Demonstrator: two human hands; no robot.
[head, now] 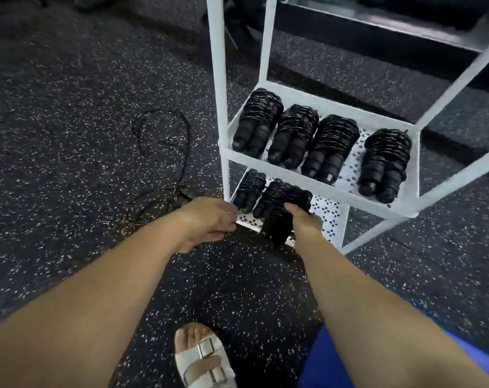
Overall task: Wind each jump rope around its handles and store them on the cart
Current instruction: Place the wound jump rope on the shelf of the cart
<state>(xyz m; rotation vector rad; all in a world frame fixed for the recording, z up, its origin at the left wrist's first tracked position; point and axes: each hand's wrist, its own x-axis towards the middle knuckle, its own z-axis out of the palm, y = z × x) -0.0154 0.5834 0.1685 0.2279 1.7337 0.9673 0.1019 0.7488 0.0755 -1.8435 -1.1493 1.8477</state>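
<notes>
From my remote seat I see both bare arms reaching down toward the white cart (219, 79), which stands on the black speckled floor (70, 79). The right hand (303, 219) is clenched round a wound jump rope (277, 228), fingers curled over its right side. That rope sits at the front of the bottom shelf (328, 212). Its coiled end lies over the perforated plate and its handle end sticks out past the front rim, tilted down toward me.

The left hand (209, 219) is just beside the shelf's front left corner, its fingers curled in toward the thumb. The picture is too blurred there, so I cannot tell whether it pinches anything or hangs slack. It is apart from the rope in the right hand.

On the bottom shelf, left of the held rope, lie two more wound bundles (249, 189), side by side and close against each other, handles pointing to the front. On the middle shelf (349, 182) a row of four wound bundles (330, 147) lies the same way, the three on the left close together and the fourth set a little apart at the right.

Left of the cart, one loose rope (165, 135) lies unwound on the floor in an open loop, its tail trailing down toward the left wrist.

At the bottom edge I see a foot in a white sandal (204, 357) and, to its right, a blue garment (330, 362).
</notes>
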